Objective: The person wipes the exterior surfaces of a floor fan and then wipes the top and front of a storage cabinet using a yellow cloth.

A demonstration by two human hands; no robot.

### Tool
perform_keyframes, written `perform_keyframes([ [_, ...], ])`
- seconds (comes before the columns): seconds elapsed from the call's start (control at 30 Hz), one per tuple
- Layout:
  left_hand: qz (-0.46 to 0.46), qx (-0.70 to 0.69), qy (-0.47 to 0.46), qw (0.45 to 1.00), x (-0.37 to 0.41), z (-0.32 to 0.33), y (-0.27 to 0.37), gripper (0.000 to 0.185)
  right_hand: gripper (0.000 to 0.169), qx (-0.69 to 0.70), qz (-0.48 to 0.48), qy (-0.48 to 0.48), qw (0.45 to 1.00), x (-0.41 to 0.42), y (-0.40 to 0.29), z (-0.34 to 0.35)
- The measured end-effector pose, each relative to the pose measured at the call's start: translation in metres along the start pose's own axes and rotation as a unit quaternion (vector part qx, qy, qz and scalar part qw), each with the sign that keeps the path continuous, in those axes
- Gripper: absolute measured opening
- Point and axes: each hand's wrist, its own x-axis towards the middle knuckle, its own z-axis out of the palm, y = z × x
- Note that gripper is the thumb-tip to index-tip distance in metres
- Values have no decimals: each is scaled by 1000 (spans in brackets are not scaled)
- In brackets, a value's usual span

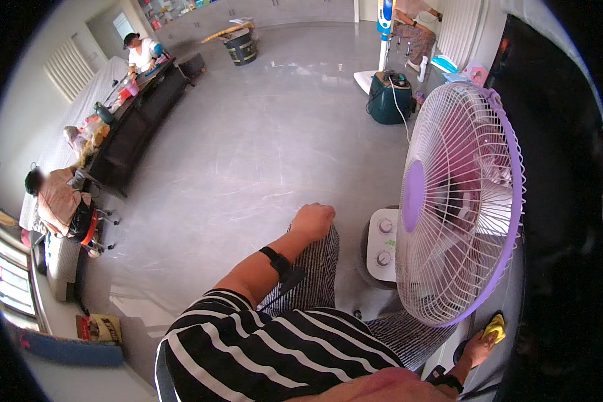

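My left hand [314,221] rests at the knee of my striped trousers [321,266], its fingers curled and nothing visible in them. At the lower right, my right hand [477,349] grips a folded yellow cloth [495,329]. The cloth is beside the edge of a large glossy black surface [558,226]; whether it touches that surface I cannot tell. Between my hands stands an electric fan with a purple-rimmed wire guard [447,211] and a white control panel [384,243] with two knobs. The fan hides part of my right leg.
A dark green bin [389,98] with a white cord stands beyond the fan. Farther off is a black barrel-like container [241,47]. At left, two people sit by a long dark table [135,120] covered with items. Another person [414,30] sits at top right.
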Motion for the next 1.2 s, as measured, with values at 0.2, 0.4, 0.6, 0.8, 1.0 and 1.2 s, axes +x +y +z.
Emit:
perform_keyframes([
  [0.2, 5, -59, 22, 998, 1, -1, 8, 22, 47, 42, -17, -5, 999, -18, 1, -10],
  [0.4, 29, -69, 72, 995, 0, 6, -2, 21, 49, 49, -8, -10, 999, -33, 10, -13],
  [0.6, 18, -35, 87, 995, -2, 7, -9, 18, 48, 8, 40, -25, 999, 0, -4, -13],
  [0.8, 69, -50, 133, 987, 2, 12, -8, 14, 48, -7, 57, -21, 998, 50, -21, 13],
  [1.0, 78, -29, 95, 992, 3, 18, 9, 14, 45, 24, -45, -9, 999, 68, -29, 9],
  [1.2, 54, -13, 60, 997, 15, 18, 21, 16, 53, 93, -125, -33, 987, 22, -24, -19],
])
